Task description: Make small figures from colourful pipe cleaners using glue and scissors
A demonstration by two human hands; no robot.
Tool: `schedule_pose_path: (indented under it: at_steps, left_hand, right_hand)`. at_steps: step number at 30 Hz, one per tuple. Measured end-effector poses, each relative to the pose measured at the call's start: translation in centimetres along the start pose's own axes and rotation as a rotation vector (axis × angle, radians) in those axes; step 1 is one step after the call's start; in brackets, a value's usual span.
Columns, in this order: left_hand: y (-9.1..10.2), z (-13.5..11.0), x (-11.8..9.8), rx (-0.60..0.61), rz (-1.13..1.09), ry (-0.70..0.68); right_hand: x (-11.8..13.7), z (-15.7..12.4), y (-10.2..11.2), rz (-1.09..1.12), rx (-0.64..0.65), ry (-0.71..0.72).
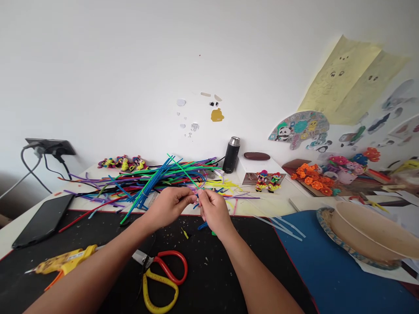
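Note:
My left hand (170, 205) and my right hand (212, 209) meet above the black mat (209, 279), fingertips pinched together on a small bent piece of pipe cleaner (197, 199). A green pipe cleaner (185, 172) sticks up and away from the pinch. Just beyond my hands lies a big heap of coloured pipe cleaners (153, 181). Small blue and green offcuts (203, 226) lie on the mat under my right hand.
Red-and-yellow scissors (163, 274) and a yellow glue gun (62, 261) lie on the mat near my left forearm. A phone (44, 220) is at left, a black flask (231, 155) at the back, a round basket (366, 233) on blue cloth at right.

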State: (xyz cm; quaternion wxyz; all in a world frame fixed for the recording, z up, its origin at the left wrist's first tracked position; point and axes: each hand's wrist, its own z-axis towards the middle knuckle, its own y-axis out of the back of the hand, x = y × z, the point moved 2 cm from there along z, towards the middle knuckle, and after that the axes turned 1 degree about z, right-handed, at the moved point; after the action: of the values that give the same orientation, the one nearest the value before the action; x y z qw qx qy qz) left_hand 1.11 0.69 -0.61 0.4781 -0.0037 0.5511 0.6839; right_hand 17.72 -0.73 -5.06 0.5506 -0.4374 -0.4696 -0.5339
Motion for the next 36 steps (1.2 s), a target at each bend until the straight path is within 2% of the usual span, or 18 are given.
schedule_pose_path:
  at_steps: [4,7,11,16,26,31,36]
  left_hand:
    - [-0.1,-0.1,0.8,-0.054,0.052,0.0]
    - [0.3,-0.3,0.9,-0.127,0.197,-0.123]
    - [0.3,-0.6,0.7,-0.155,0.407,-0.281]
    - [0.0,-0.8,0.8,-0.169,0.452,-0.363]
    - [0.1,-0.6,0.8,-0.16,0.336,-0.271]
    - [0.8,-0.4,0.3,-0.125,0.261,-0.208]
    - [0.9,-0.4,0.0,-0.084,0.194,-0.163]
  right_hand:
    - [-0.4,0.5,0.3,0.064,-0.029,-0.04]
    - [-0.3,0.8,0.5,0.123,-0.042,-0.061]
    - [-0.3,0.8,0.4,0.186,-0.063,-0.123]
    - [-0.5,0.7,0.3,0.205,-0.044,-0.144]
    - [-0.3,0.5,0.1,0.209,0.042,-0.143]
    - [-0.1,0.4,0.2,0.176,0.122,-0.098]
    - [0.1,0.3,0.3,0.132,0.127,-0.047]
